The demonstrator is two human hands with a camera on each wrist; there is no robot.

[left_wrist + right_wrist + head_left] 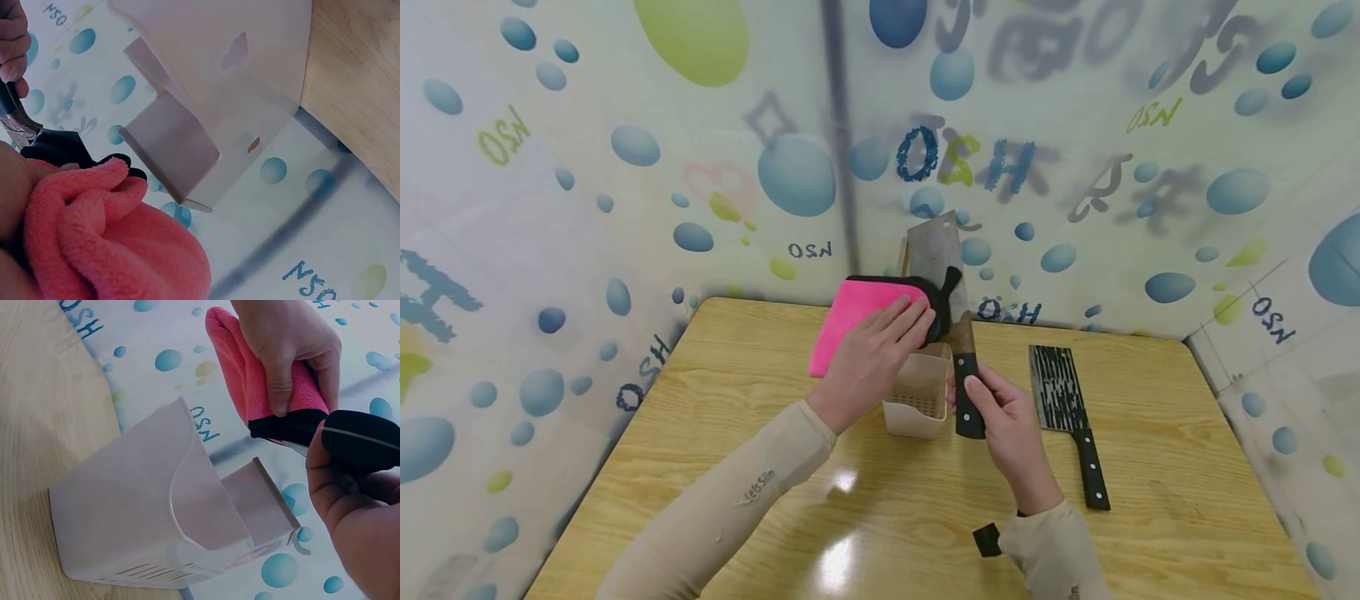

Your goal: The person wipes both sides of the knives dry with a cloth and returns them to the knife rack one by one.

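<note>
My right hand (1011, 429) grips the black riveted handle (967, 400) of a cleaver, held with its blade (934, 246) pointing up and away. Around the lower blade, my left hand (872, 354) pinches a pink cloth (838, 321) with black trim. In the right wrist view the left thumb lies over the pink cloth (250, 394), fingers on its other side. Part of the blade is hidden behind the cloth. Folds of fluffy pink cloth (144, 250) fill the lower left wrist view. Below the hands stands a pale plastic knife holder (913, 421) with slots.
A second cleaver (1060, 387), with a black-and-silver patterned blade, lies on the wooden table (1180, 450) to the right. A small black piece (987, 540) shows beside the right sleeve. Patterned walls (700, 167) close in the table at the back and sides.
</note>
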